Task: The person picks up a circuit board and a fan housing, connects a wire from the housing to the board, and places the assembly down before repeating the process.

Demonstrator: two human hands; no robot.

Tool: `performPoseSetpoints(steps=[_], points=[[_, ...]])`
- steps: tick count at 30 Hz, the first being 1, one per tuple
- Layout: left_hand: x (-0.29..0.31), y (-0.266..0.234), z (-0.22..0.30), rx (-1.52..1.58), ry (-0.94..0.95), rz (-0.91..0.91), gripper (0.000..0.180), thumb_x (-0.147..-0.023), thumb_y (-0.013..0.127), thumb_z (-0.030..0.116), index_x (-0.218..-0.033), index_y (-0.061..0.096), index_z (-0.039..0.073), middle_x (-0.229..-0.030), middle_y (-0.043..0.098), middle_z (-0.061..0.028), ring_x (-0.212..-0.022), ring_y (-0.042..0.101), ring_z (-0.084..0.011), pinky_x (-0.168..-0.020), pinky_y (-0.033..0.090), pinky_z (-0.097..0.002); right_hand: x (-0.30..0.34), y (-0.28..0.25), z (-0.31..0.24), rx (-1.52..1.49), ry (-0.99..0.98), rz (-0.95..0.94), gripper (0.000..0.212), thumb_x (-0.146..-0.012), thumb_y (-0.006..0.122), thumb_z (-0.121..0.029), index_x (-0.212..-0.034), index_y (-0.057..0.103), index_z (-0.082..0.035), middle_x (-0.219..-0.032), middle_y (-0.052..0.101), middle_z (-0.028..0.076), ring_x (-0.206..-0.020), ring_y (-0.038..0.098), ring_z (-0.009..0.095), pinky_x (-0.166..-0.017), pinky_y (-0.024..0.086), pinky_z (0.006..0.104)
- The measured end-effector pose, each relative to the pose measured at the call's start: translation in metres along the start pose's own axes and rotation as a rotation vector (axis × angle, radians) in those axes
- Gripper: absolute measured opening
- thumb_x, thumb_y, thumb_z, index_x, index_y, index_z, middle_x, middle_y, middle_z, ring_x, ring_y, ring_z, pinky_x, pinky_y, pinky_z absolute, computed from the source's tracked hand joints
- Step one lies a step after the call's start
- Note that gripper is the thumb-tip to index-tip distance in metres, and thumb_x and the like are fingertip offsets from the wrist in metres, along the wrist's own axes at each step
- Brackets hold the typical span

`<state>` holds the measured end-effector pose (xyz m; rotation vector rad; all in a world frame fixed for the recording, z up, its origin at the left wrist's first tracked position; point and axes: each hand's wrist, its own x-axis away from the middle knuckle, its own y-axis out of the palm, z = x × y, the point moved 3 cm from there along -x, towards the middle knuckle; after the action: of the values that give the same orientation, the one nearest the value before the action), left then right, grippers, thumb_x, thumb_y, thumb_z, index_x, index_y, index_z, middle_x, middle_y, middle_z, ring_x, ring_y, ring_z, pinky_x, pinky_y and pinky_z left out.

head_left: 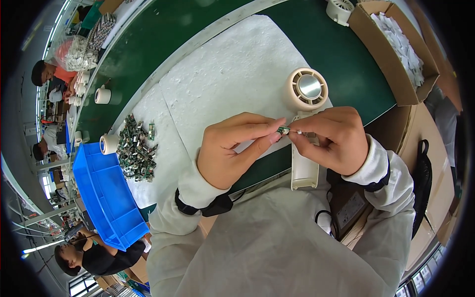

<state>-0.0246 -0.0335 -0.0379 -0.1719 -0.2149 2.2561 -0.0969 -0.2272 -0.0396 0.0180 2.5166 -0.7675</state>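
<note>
My left hand (230,146) pinches a small green circuit board (283,130) between thumb and forefinger. Close against the board, my right hand (339,141) is closed on a small white connector (299,132); whether the two are joined cannot be made out. Just beyond and below my fingers lies a cream handheld fan (294,91), with a round slotted head and a silver disc at its centre. Its long open handle shell (305,173) runs toward me under my right hand, which hides part of it.
White foam sheets (217,64) cover part of the green bench (346,74). At left are a heap of circuit boards (136,156), a cream fan head (109,144) and a blue divided bin (109,198). A cardboard box (366,39) of white pieces stands far right. Other people work at left.
</note>
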Motion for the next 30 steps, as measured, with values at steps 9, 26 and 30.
performPoseSetpoints(steps=[9,26,30], points=[[-0.001,0.000,-0.014,0.455,-0.131,-0.049,0.028,-0.094,0.064,-0.004,-0.121,0.069,0.000,-0.109,0.070,-0.0135,-0.095,0.070,-0.0184,-0.085,0.056,-0.0266,0.000,-0.004,0.003,-0.205,0.273,-0.085,0.015,-0.084,0.078,-0.004,-0.099,0.076,-0.003,-0.052,0.046,-0.002,-0.045,0.036,0.005,-0.045,0.030,0.0255],[-0.002,0.001,-0.007,0.485,-0.205,0.093,0.029,-0.096,0.062,-0.003,-0.124,0.063,-0.007,-0.118,0.069,-0.0160,-0.104,0.069,-0.0209,-0.094,0.057,-0.0331,0.000,-0.005,0.000,-0.249,0.290,0.012,0.018,-0.082,0.079,-0.002,-0.100,0.078,-0.006,-0.059,0.054,-0.002,-0.050,0.040,0.004,-0.048,0.031,0.0239],[-0.001,0.004,-0.007,0.510,-0.203,0.096,0.028,-0.096,0.062,-0.001,-0.124,0.063,-0.008,-0.118,0.069,-0.0164,-0.104,0.069,-0.0216,-0.094,0.058,-0.0338,-0.002,-0.003,-0.002,-0.242,0.238,0.014,0.020,-0.081,0.079,-0.002,-0.100,0.079,-0.008,-0.061,0.056,-0.001,-0.050,0.042,0.005,-0.048,0.031,0.0240]])
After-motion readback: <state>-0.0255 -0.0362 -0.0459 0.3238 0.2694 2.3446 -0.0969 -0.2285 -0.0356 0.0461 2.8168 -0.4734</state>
